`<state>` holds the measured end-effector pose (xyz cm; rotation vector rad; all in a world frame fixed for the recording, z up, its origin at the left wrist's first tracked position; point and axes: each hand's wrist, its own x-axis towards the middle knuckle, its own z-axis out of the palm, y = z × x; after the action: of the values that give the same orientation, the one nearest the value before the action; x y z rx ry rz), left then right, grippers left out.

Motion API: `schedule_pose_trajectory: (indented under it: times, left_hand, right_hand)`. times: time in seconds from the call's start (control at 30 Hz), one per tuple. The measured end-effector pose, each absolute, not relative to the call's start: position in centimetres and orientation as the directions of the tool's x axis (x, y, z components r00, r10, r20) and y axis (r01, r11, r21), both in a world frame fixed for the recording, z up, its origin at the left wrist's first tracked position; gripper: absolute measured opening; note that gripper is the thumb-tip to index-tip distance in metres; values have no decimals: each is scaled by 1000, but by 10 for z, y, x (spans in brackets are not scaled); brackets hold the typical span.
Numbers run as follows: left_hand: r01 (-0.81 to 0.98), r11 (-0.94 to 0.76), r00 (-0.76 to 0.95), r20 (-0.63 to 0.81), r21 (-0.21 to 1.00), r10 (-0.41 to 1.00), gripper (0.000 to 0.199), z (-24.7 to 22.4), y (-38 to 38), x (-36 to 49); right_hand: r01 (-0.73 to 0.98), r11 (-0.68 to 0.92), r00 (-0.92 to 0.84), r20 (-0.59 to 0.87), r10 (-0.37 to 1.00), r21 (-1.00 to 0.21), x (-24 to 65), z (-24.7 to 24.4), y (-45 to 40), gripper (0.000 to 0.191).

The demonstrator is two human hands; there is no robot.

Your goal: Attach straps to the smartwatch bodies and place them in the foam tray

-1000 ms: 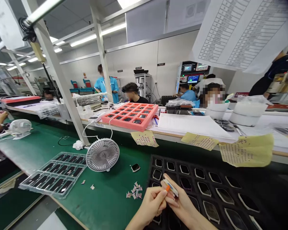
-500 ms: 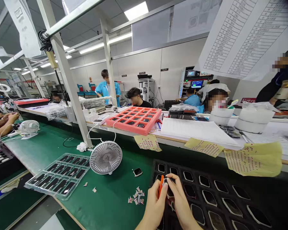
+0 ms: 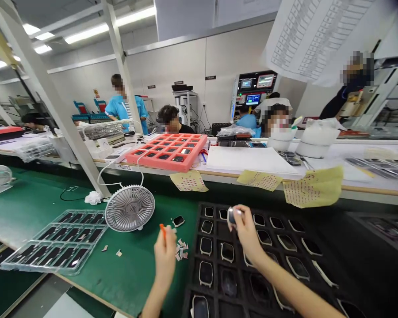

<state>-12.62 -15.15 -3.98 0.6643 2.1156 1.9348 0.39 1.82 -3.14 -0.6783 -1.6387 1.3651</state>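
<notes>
Over the black tray (image 3: 223, 232), the right hand (image 3: 247, 229) pinches a watch-like piece (image 3: 232, 216) in its fingertips. Left of that tray, the left hand (image 3: 165, 249) grips an orange tool (image 3: 163, 232) above the green work surface (image 3: 129, 276). The surface's near edge slants down toward the black tray's near end; a plastic tray (image 3: 58, 240) of dark parts lies along it, well left of the black tray. Green shows between the two trays, broken by small tags (image 3: 181, 254) just left of the black one. Beyond the tags lies a lone watch-like piece, with a white fan (image 3: 130, 208) farther left. Past the black tray runs a shelf (image 3: 225, 175), yellow sheets (image 3: 313, 187) hanging off its edge, a pink tray (image 3: 155, 164) on top. Farther back are people, lit screens (image 3: 253, 99) and a pale wall (image 3: 182, 66).
</notes>
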Motion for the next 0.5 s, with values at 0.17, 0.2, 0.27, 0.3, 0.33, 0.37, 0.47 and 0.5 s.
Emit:
schedule_pose_trajectory:
  times: [0.17,0.2,0.27,0.3,0.33,0.37,0.47,0.5]
  left_hand:
    - [478,465,-738,54,745,673,36,-59,-175,-162]
    - [510,536,-725,1,673,689,33,-62,-176,-161]
    - [538,616,-725,-57,576,686,30,-67,-176,-158]
    - [541,632,-730,-64,555,681,30,-68,-176,-156]
    - [540,636,-734,-62,551,677,29,-67,-176,-155]
    - [539,634,-737,-54,555,674,29,-66,-176,-154]
    - [536,613,-739,-28,580,673,31,-60,-176,-153]
    - [534,600,-736,-21,595,676,31,-58,-175,-153]
  right_hand:
    - [89,368,-579,252,775,-926,7,-59,63,33]
    - [126,397,-599,249,761,-909,5,-66,64,30]
    - [191,454,-624,249,741,-870,2,-77,61,24]
    - [221,482,-634,250,731,-848,1,-81,60,22]
    - [248,512,-645,254,721,-822,0,-83,59,19]
    - [272,546,-657,262,708,-792,0,-84,58,17]
    - [325,657,-688,307,658,-680,-1,-79,57,13]
    - [337,690,-699,320,639,-641,-4,-77,56,12]
